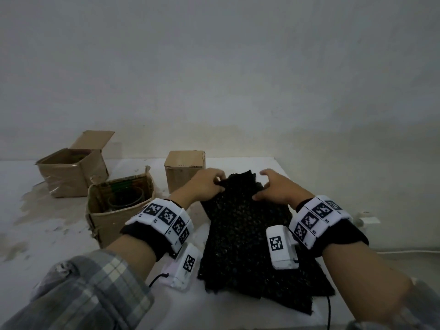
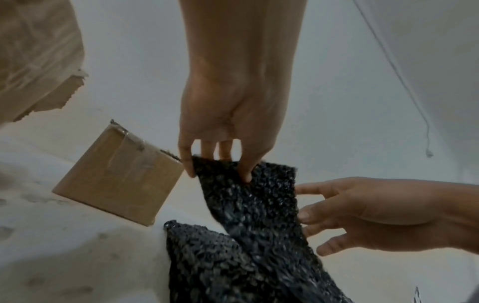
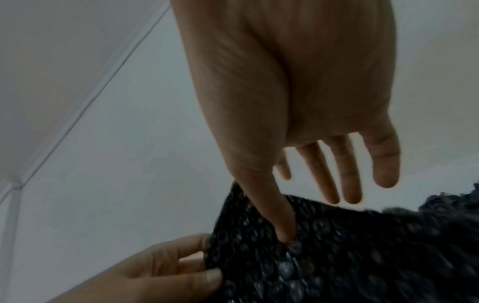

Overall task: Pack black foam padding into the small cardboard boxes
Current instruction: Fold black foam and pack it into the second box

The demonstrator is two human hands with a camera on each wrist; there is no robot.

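A stack of black foam sheets (image 1: pixel 250 236) lies on the white table in front of me. My left hand (image 1: pixel 217 183) pinches the far corner of the top foam sheet (image 2: pixel 249 203) between thumb and fingers and lifts it off the stack. My right hand (image 1: pixel 264 185) is beside it with fingers straight and spread; only its thumb (image 3: pixel 283 227) presses on the foam. A small closed cardboard box (image 1: pixel 184 167) stands just beyond my left hand, and in the left wrist view this box (image 2: pixel 116 176) is next to the lifted corner.
An open torn box (image 1: pixel 119 206) with a clear glass inside stands left of my left wrist. Another open box (image 1: pixel 71 172) sits further back left. The table's right edge (image 1: pixel 297 177) runs close to my right hand; a small white object (image 1: pixel 366 219) lies beyond it. A wall stands behind.
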